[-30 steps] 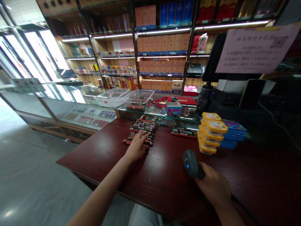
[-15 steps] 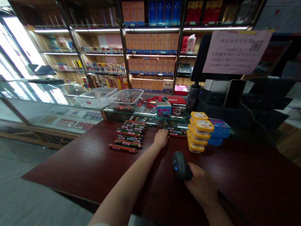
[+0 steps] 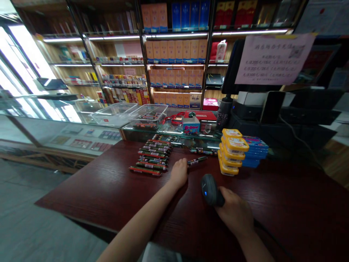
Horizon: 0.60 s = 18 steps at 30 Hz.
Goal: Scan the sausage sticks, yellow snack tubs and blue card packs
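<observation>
My left hand is closed on one end of a dark pen, low over the brown counter. The pen points to the right, and my fingers partly cover its end. To the left of that hand lies a row of similar dark and red pens. Several more pens lie just beyond, by the glass ledge. In my right hand is a black barcode scanner with a blue light, its head tilted toward the upper left.
Yellow-lidded tubs are stacked on the right, against a pile of blue packs. Clear plastic trays and a small blue box rest on the glass ledge behind. A monitor with a pink notice stands at the back right.
My left hand has drawn back toward me and slightly left from the far pens, bringing one pen with it. My right hand and the scanner have barely moved.
</observation>
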Each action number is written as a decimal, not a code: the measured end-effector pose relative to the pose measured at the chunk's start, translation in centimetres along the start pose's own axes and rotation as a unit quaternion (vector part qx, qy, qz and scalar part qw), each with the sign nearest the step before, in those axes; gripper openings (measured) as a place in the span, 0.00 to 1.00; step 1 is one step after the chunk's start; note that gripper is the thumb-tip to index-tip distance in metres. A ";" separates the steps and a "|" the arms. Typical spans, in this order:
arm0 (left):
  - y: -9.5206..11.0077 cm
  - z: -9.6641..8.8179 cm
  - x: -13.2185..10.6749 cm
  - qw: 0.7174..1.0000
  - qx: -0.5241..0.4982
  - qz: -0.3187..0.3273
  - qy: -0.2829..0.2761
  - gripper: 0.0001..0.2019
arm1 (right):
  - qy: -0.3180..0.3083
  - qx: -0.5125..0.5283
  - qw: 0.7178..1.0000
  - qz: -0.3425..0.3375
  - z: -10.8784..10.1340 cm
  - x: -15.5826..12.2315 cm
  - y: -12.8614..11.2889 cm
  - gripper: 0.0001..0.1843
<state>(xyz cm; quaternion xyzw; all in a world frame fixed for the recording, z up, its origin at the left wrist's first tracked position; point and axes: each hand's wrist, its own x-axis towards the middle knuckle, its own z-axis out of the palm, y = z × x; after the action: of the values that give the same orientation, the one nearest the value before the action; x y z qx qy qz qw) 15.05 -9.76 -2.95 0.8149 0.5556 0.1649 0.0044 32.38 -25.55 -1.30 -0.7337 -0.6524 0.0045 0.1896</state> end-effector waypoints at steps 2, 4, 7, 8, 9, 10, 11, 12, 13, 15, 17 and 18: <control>-0.3 0.0 -0.9 0.999 -0.030 -0.014 0.018 0.10 | -0.002 -0.005 1.000 0.006 -0.1 -0.1 -0.2 0.10; -0.5 -0.1 -1.3 0.997 -0.059 -0.031 0.035 0.11 | -0.010 -0.007 1.000 0.017 -0.3 0.0 -0.5 0.10; -0.6 -0.1 -1.3 0.993 -0.090 -0.059 0.049 0.10 | -0.021 0.017 0.999 0.031 -0.7 0.1 -0.8 0.11; -0.7 -0.1 -1.3 0.992 -0.096 -0.068 0.051 0.10 | -0.023 0.035 0.998 0.038 -0.9 0.2 -0.8 0.12; -0.7 -0.1 -1.2 0.991 -0.100 -0.073 0.053 0.10 | -0.023 0.059 0.997 0.045 -1.0 0.3 -0.8 0.12; -0.8 -0.1 -1.2 0.990 -0.103 -0.076 0.054 0.10 | -0.023 0.090 0.995 0.048 -1.1 0.4 -0.8 0.12; -0.9 -0.1 -1.2 0.990 -0.104 -0.076 0.055 0.10 | -0.023 0.125 0.991 0.047 -1.1 0.4 -0.8 0.12; -0.9 -0.1 -1.3 0.990 -0.105 -0.074 0.057 0.10 | -0.023 0.162 0.986 0.041 -1.1 0.5 -0.7 0.12; -1.0 0.0 -1.3 0.990 -0.107 -0.071 0.059 0.10 | -0.021 0.200 0.979 0.032 -1.0 0.5 -0.7 0.13; -1.1 0.0 -1.4 0.989 -0.113 -0.067 0.061 0.09 | -0.012 0.262 0.965 0.017 -0.8 0.6 -0.7 0.15; -1.1 0.0 -1.5 0.988 -0.121 -0.069 0.061 0.09 | -0.004 0.298 0.954 0.014 -0.6 0.6 -0.7 0.17; -1.1 0.0 -1.5 0.988 -0.124 -0.070 0.060 0.09 | -0.003 0.309 0.951 0.013 -0.5 0.6 -0.7 0.18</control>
<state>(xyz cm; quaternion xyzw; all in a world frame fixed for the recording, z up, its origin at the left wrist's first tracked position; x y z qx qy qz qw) 13.59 -10.75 -3.57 0.7557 0.5857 0.2808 0.0839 31.89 -25.07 -0.43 -0.6474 -0.6100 0.2109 0.4053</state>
